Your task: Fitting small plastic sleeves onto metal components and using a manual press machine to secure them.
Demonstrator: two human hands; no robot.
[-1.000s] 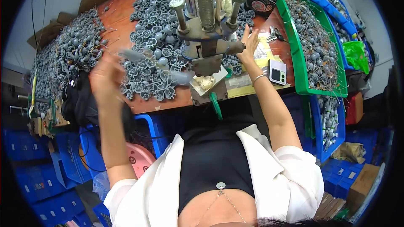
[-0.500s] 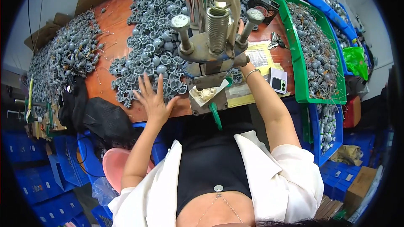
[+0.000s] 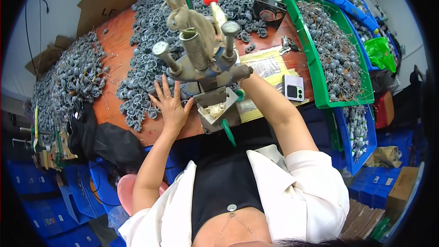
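blocked front-centre: metal press (image 3: 195, 52) | passable: red tabletop strip (image 3: 118, 57) between grey-part heaps (image 3: 151, 55) | barrier right: green tray (image 3: 323, 100)

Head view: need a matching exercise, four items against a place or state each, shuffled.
Column one:
1. left hand
2. right hand
3. phone
4. green tray

Column two:
A. heaped with wired grey balls
B. hidden behind the press
C. spread open by the grey cup-shaped parts
D. pale, lying flat

Pairs: 1-C, 2-B, 3-D, 4-A
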